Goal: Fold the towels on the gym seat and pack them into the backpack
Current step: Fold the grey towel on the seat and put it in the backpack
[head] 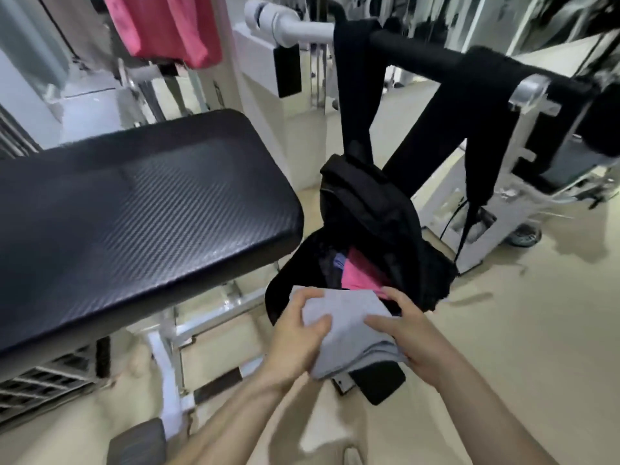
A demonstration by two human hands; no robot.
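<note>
A folded grey towel [349, 325] is held between both of my hands at the mouth of the black backpack [379, 209]. My left hand [297, 340] grips its left edge and my right hand [402, 330] grips its right edge. The towel's far end lies over the backpack's open rim. Inside the backpack a pink towel [357, 275] shows, with something dark blue beside it. The backpack hangs by its straps from a padded black bar [422, 58]. The black gym seat [134, 203] on the left has nothing lying on it.
A pink cloth [164, 25] hangs at the top left above the seat. White machine frames stand behind and under the seat [208, 323]. A black pedal-like pad [379, 380] sits below the towel. The floor is beige. A shoe [525, 234] shows at the right.
</note>
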